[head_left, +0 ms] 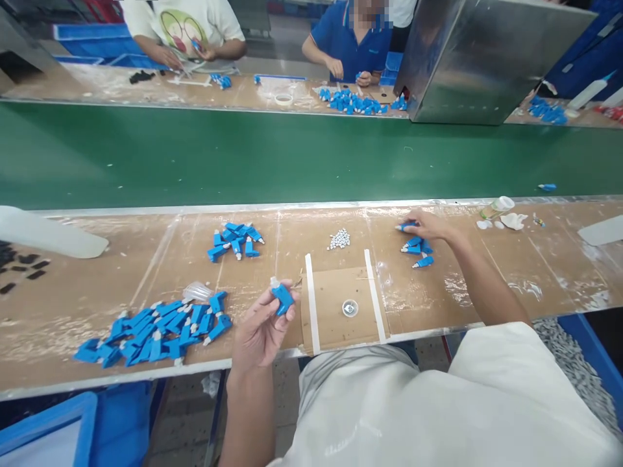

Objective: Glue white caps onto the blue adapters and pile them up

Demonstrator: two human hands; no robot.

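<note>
My left hand is closed round a blue plastic piece with a pale tip pointing up, held above the table's front edge. Farther right, my right hand reaches over the table, its fingers pinched on another blue piece with a white tip. Just below those fingers lies a small group of similar blue pieces. Between my hands is a cardboard sheet with white tape strips, bearing a small round clear dish. Behind it sits a heap of small white parts.
More blue pieces form a large pile at front left and a smaller one behind. A green belt runs beyond the table. Two people work across it. A tipped clear cup and white scraps lie at right.
</note>
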